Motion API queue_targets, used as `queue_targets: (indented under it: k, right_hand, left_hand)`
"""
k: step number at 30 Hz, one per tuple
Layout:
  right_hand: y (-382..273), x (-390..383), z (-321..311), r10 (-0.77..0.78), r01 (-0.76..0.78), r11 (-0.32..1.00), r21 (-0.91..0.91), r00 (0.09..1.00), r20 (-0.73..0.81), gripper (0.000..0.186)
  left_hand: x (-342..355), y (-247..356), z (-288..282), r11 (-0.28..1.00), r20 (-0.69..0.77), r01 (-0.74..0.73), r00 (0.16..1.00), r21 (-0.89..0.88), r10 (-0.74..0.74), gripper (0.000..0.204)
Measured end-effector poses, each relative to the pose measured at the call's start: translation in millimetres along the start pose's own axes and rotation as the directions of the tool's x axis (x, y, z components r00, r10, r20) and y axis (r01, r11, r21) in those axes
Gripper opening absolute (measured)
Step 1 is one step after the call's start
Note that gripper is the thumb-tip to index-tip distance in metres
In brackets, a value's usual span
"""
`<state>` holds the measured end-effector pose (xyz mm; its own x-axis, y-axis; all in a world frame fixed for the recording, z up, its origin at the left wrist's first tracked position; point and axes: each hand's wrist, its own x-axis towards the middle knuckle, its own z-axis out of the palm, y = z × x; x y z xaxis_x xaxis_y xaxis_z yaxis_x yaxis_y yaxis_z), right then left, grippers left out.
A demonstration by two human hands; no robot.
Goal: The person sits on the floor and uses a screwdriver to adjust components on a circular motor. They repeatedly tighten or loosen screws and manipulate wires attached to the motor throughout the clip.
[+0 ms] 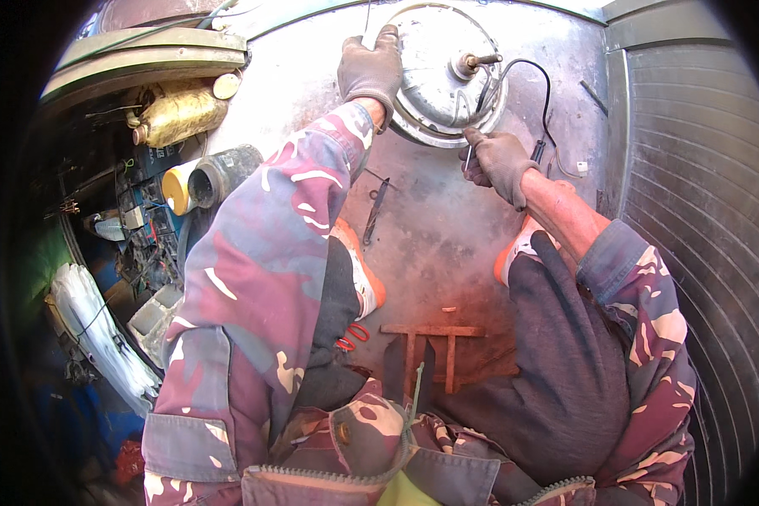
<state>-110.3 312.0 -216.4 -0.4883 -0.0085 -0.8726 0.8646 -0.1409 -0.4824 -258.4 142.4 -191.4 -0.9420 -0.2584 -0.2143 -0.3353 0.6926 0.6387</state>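
Note:
A round metal wheel hub motor (430,76) lies on the floor ahead of me, its axle (481,62) pointing up and a black cable (546,93) running off its right side. At its left rim is my left hand (371,72), gloved and closed; a thin rod (368,15) shows just above the fingers. My right hand (502,164), also gloved, is closed at the near right rim. A small, thin metal tool (468,158) sticks out from its fingers, its kind partly hidden by the glove.
Between my shoes lie a dark slim tool (376,211), red-handled scissors (353,337) and a rusty metal frame (434,331). To the left are a yellowish bottle (177,114), a dark round container (219,177) and cluttered parts. A ribbed metal shutter (700,185) borders the right.

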Motion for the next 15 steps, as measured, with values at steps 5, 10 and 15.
queue_targets:
  k: [5, 10, 15]
  right_hand:
    - [2, -3, -4, -0.048, 0.048, 0.999, -0.022, 0.998, 0.035, 0.049]
    - [8, -3, -5, -0.055, 0.059, 0.993, -0.106, 0.998, 0.041, 0.049]
    - [8, -4, -5, -0.085, 0.09, 0.993, -0.081, 0.994, 0.068, 0.049]
  left_hand:
    - [0, -4, -1, 0.999, -0.008, -0.02, 1.0, 0.025, 0.021, 0.081]
    - [7, -17, 0, 0.994, 0.086, 0.024, 0.996, -0.107, -0.015, 0.089]
    - [23, -27, -12, 0.933, 0.382, 0.05, 0.919, -0.358, 0.097, 0.087]
